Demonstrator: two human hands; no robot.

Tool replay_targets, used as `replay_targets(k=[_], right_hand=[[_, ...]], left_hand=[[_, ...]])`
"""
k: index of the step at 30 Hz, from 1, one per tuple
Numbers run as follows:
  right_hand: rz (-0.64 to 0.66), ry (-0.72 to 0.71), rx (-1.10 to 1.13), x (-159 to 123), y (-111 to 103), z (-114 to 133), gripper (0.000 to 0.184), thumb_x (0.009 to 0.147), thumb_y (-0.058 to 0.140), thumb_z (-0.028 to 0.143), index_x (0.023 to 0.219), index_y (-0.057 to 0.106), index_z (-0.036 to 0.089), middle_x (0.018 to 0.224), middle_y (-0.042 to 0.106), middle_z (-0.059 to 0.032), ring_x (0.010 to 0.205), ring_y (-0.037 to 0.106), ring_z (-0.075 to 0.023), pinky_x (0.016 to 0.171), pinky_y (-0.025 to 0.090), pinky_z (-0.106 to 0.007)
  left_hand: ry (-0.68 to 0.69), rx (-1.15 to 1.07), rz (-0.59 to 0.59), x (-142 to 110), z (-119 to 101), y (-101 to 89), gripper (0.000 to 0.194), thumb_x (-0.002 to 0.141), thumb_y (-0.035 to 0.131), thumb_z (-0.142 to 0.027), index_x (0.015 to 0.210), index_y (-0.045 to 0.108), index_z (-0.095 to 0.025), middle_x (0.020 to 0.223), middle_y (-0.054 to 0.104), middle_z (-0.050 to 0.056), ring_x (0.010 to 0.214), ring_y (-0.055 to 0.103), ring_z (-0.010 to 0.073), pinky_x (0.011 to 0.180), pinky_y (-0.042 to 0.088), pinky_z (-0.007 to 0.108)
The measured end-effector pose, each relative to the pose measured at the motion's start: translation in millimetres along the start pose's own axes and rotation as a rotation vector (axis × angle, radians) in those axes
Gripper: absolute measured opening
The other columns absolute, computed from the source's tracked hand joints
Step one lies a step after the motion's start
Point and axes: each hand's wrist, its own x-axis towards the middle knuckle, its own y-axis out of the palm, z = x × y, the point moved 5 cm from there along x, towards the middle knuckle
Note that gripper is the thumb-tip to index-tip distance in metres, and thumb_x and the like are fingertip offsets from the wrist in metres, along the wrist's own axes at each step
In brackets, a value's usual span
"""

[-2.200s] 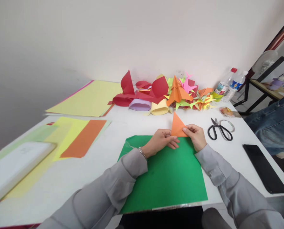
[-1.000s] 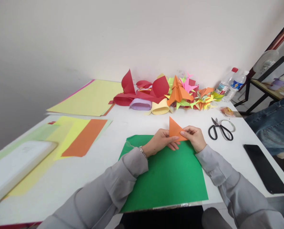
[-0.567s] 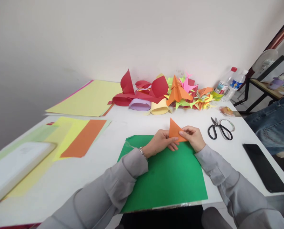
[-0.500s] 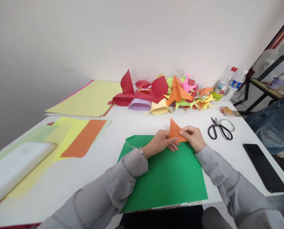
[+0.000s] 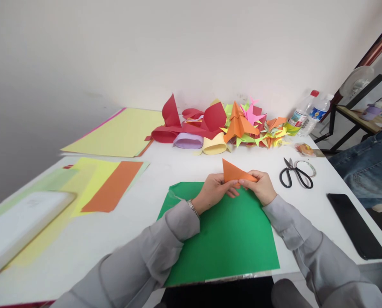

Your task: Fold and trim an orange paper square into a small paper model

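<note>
Between my two hands is a folded piece of orange paper (image 5: pixel 234 172), triangular in outline with its pointed corner up and to the left. My left hand (image 5: pixel 215 190) grips its lower left part, thumb in front and fingers behind. On the lower right edge my right hand (image 5: pixel 260 186) pinches the paper, its thumb close to the left thumb. Both hands are above the far part of a green sheet (image 5: pixel 223 239) that lies on the white table (image 5: pixel 120 248).
Behind stand red paper shapes (image 5: pixel 214 119) and an orange origami figure (image 5: pixel 237 124) among several colourful ones. To the right lie black-handled scissors (image 5: pixel 295 173) and a phone (image 5: pixel 356 226). Left are an orange strip (image 5: pixel 114 186) and a white box-like object (image 5: pixel 24 226).
The orange paper has tilted to the left in my hands, its tip shifting left. My right thumb has moved down to its lower edge, nearer the left thumb.
</note>
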Motion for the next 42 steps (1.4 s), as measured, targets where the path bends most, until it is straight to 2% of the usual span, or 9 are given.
replay_targets(k=[8, 15, 35, 42], right_hand=[[-0.029, 0.045, 0.078, 1, 0, -4, 0.028, 0.049, 0.084, 0.034, 0.054, 0.063, 0.017, 0.044, 0.058, 0.0042, 0.041, 0.047, -0.0095, 0.044, 0.036, -0.023], [-0.097, 0.083, 0.195, 5, -5, -12, 0.026, 0.051, 0.084, 0.034, 0.061, 0.068, 0.016, 0.048, 0.064, 0.0011, 0.044, 0.054, -0.0103, 0.047, 0.042, -0.022], [-0.126, 0.136, 0.304, 9, -10, -12, 0.027, 0.048, 0.086, 0.034, 0.058, 0.071, 0.015, 0.052, 0.067, -0.0019, 0.043, 0.055, -0.0102, 0.046, 0.046, -0.023], [-0.152, 0.110, 0.322, 8, -12, -10, 0.027, 0.048, 0.086, 0.035, 0.054, 0.068, 0.015, 0.052, 0.067, -0.0015, 0.042, 0.052, -0.0082, 0.043, 0.043, -0.021]], left_hand=[[0.036, 0.032, -0.023, -2, -1, -0.7, 0.033, 0.070, 0.069, -0.044, 0.073, 0.068, -0.011, 0.067, 0.072, 0.008, 0.052, 0.067, 0.0181, 0.050, 0.058, 0.028], [0.056, 0.029, -0.085, -1, -2, -6.0, 0.031, 0.071, 0.068, -0.042, 0.073, 0.067, -0.011, 0.066, 0.072, 0.007, 0.052, 0.067, 0.0187, 0.050, 0.058, 0.029], [-0.005, -0.072, -0.124, 0, -1, -10.7, 0.034, 0.067, 0.072, -0.041, 0.078, 0.067, -0.009, 0.070, 0.073, 0.009, 0.051, 0.066, 0.0183, 0.048, 0.057, 0.028], [0.005, -0.056, -0.128, 0, 0, -12.3, 0.034, 0.067, 0.072, -0.042, 0.077, 0.067, -0.009, 0.071, 0.073, 0.010, 0.053, 0.067, 0.0197, 0.051, 0.058, 0.031]])
